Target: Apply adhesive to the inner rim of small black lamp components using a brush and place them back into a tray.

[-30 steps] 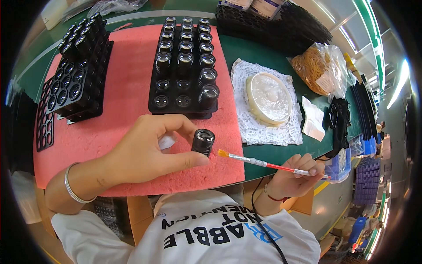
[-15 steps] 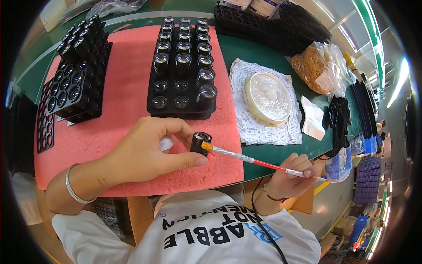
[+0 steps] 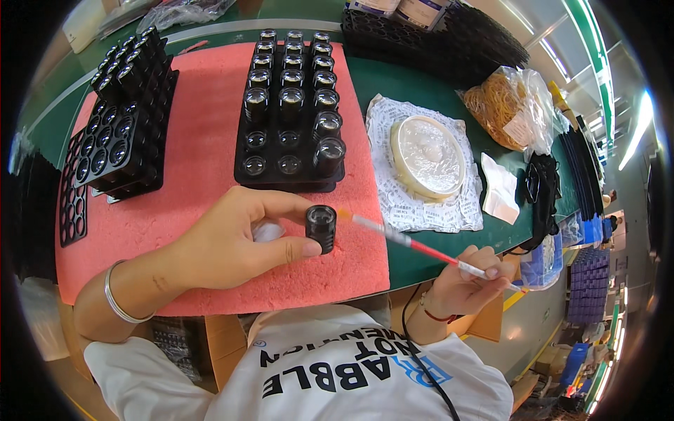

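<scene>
Between its thumb and forefinger, my left hand (image 3: 232, 238) grips a short black lens barrel (image 3: 321, 229), ridged inside, over a pink foam mat (image 3: 203, 133). A crumpled white scrap (image 3: 268, 231) is tucked in the same palm. My right hand (image 3: 472, 279) pinches a paintbrush (image 3: 414, 245) with a red and silver handle. Its yellowish bristles sit just right of the barrel's rim, apart from it. Ahead of the left hand, a black tray (image 3: 245, 160) carries rows of glass-topped lens barrels; several nearer slots hold lower lens pieces.
At the left stand stacked black trays (image 3: 144, 156) with more barrels. Right of the mat, a round film-covered dish (image 3: 430, 156) rests on printed paper (image 3: 382, 140). Beyond lie a bag of rubber bands (image 3: 495, 105), a white tissue (image 3: 500, 189) and a black cloth-like bundle (image 3: 540, 200).
The brush tip has drawn away from the barrel's rim to the right and slightly up. The left hand has tilted the barrel, so more of its side shows.
</scene>
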`<state>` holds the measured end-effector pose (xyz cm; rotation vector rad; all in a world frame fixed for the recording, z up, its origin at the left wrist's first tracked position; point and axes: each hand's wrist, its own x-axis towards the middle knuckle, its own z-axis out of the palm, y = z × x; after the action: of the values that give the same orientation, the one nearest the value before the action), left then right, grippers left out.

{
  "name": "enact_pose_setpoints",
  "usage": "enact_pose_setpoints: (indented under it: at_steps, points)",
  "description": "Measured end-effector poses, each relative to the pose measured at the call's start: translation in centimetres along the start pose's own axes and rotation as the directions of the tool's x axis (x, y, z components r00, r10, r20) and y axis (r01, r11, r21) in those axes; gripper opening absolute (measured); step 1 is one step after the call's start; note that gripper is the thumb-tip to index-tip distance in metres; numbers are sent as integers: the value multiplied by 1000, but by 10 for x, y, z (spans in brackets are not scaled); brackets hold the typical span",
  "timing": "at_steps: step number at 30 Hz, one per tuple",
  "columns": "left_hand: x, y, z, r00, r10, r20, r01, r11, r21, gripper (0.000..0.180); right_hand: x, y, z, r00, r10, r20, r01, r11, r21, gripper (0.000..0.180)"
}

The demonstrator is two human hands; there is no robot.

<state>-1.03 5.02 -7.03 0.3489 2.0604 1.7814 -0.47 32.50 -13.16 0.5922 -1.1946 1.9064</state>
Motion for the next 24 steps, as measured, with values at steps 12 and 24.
enact_pose_setpoints:
  at_steps: [12,24]
  points:
    - [-55,68,-61,667,465,-582,-2,782,623,31,-3,-4,-3,994,101,-42,-81,938,337,24]
    - [-77,33,-192,698,159,-699,405,717,567,20,-4,-6,1,995,97,-37,-85,967,240,24]
